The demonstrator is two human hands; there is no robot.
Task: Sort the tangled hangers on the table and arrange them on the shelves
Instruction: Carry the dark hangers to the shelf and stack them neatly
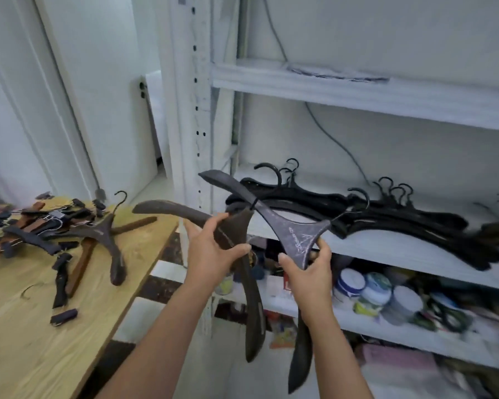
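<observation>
My left hand grips the middle of a dark brown wide-shouldered hanger, one arm pointing left, the other hanging down. My right hand holds a second dark hanger at its centre; its upper arm reaches up-left and its lower arm hangs down. Both hangers are held in the air in front of the white shelf. On that shelf lies a row of black hangers with hooks pointing up. A tangled pile of hangers and clip hangers rests on the wooden table at the left.
The white shelving post stands between table and shelves. A lower shelf holds tubs and jars and clutter. The upper shelf carries a flat cable. A checkered floor shows in the gap beside the table.
</observation>
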